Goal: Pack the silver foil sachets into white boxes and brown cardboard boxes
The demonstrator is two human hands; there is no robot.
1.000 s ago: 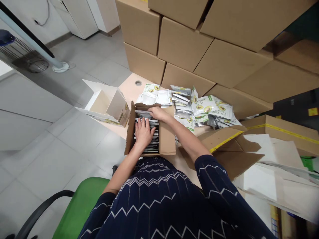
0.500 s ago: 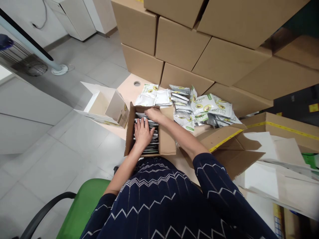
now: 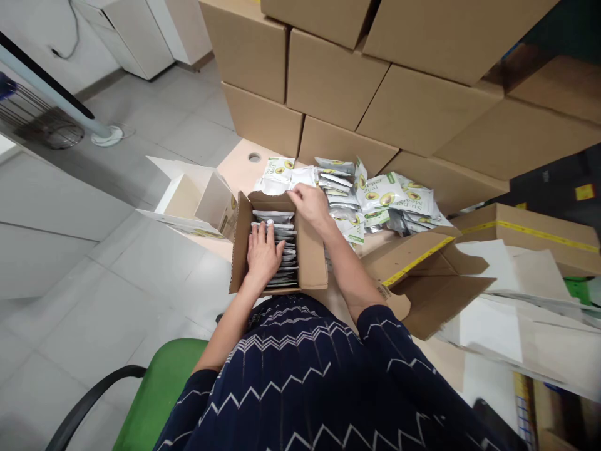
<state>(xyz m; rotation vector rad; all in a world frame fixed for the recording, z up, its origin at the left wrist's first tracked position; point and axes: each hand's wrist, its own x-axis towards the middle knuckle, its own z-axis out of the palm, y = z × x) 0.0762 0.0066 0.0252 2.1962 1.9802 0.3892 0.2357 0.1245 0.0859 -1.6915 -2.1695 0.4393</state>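
A small brown cardboard box stands before me at the table's edge, its right flap folded outward. Inside it, a row of thin silvery sachets is packed on edge. My left hand lies flat over the sachets along the left side, fingers stretched out. At the far right corner of the box is my right hand, fingers curled over the rim and seemingly gripping it; the fingertips are partly hidden. Beyond the box lie loose white pouches with avocado pictures, some stacked.
An open white carton stands left of the box. To the right are an open brown box with yellow tape and flattened white cartons. Stacked large boxes wall off the back. A green chair is at lower left.
My right hand has come up out of the box, from the sachets to the far right rim. My left hand stays on the sachets, and the view has shifted slightly.
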